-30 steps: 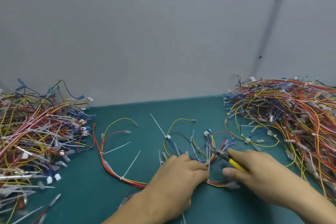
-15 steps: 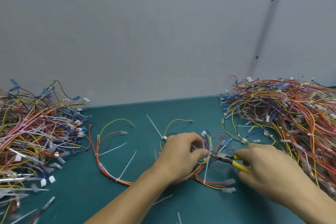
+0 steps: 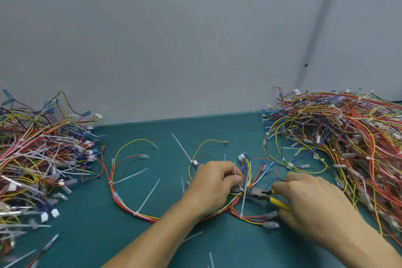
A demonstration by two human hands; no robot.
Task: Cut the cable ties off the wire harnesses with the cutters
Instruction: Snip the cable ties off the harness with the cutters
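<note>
A wire harness (image 3: 121, 200) of red, yellow and black wires lies spread on the green table, with white cable ties (image 3: 149, 194) sticking out along it. My left hand (image 3: 214, 183) pinches the harness bundle near its middle, fingers closed on the wires. My right hand (image 3: 313, 204) grips the yellow-handled cutters (image 3: 264, 195). The cutters' dark jaws sit at a white cable tie (image 3: 244, 196) right beside my left fingertips. Whether the jaws are closed on the tie is hard to tell.
A big heap of harnesses (image 3: 348, 148) fills the right side of the table. Another heap (image 3: 32, 159), mixed with loose ties, covers the left. Cut tie pieces (image 3: 211, 260) lie near the front edge. A grey wall (image 3: 195, 39) stands behind.
My left hand has shifted along the harness and re-gripped the bundle. The cutters have moved left, their jaws now at a tie beside my left fingertips.
</note>
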